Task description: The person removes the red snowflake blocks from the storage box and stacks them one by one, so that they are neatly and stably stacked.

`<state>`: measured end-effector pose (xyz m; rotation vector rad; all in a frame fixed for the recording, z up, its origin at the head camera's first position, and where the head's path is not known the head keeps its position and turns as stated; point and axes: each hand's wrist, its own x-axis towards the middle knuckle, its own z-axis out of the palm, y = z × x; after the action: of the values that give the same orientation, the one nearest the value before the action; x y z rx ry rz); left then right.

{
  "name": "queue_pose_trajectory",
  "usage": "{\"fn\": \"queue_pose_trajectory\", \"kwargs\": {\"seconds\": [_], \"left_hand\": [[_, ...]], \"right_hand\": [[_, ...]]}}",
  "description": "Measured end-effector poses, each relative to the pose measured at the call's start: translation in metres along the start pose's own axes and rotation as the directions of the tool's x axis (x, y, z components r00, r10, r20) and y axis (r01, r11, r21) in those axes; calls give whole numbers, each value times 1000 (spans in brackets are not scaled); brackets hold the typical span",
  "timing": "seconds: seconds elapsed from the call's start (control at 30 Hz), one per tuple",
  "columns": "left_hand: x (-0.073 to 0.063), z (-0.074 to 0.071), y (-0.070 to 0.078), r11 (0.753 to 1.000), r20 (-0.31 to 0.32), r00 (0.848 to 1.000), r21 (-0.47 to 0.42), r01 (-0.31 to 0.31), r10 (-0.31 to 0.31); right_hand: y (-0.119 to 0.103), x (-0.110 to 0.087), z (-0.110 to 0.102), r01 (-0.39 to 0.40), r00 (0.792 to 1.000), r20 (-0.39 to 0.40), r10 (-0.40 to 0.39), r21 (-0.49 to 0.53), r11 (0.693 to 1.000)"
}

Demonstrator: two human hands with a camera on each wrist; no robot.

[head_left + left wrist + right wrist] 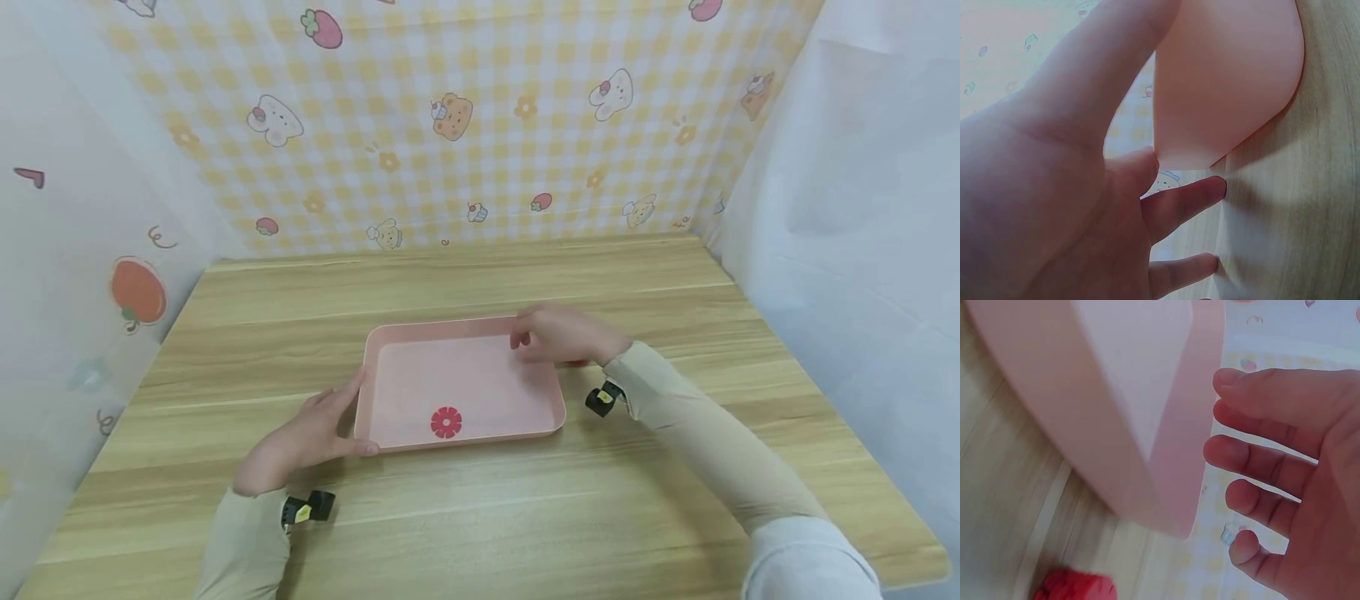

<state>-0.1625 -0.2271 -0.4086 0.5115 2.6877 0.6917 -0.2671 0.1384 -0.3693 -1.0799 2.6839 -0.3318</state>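
Note:
A shallow pink rectangular tray lies on the wooden table. Inside it, by the front edge, is a red flower-shaped disc. My left hand rests against the tray's left end, fingers spread and fairly straight, the thumb at the front-left corner. In the left wrist view some fingertips reach down beside the tray's pink wall. Over the right back part of the tray is my right hand, its fingers loosely bent. Nothing shows between them in the right wrist view.
A red, ridged object sits on the table just right of the tray, mostly hidden by my right wrist in the head view. Behind the table hangs a yellow checked cloth. Pale sheets flank both sides.

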Motion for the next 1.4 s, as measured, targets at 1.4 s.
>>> {"fn": "queue_pose_trajectory", "kwargs": {"seconds": [1.4], "left_hand": [[-1, -1, -3, 999, 17, 999, -14, 36, -36]], "right_hand": [[-79, 70, 53, 332, 916, 259, -307, -57, 942]]}}
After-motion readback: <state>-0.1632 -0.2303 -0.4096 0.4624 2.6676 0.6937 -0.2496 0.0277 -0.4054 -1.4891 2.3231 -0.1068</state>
